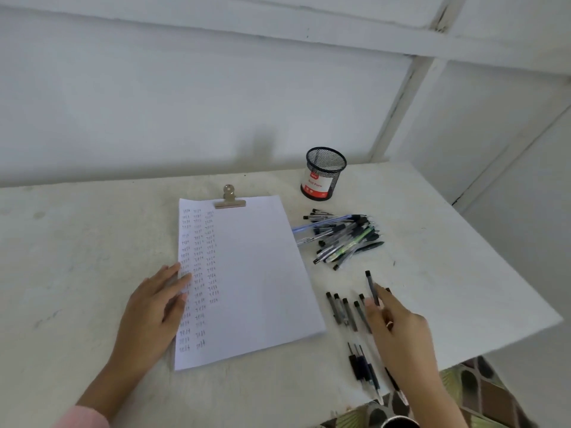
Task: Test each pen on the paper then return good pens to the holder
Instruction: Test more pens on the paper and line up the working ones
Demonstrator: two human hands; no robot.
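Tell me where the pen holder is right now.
The black mesh pen holder stands upright at the table's far edge, right of the clipboard's clip, just behind the loose pile of pens.

The holder (323, 173) is made of black wire mesh, wrapped by a glossy printed label. The paper (247, 273) is seen as matt white, clamped by a dull metal clip (230, 199). The table (77, 257) is finished in scuffed matt white. Clear and dark plastic pens (343, 237) are piled.

Left hand (157, 299) lies flat, fingers spread; right hand (398, 329) seemingly pinching.
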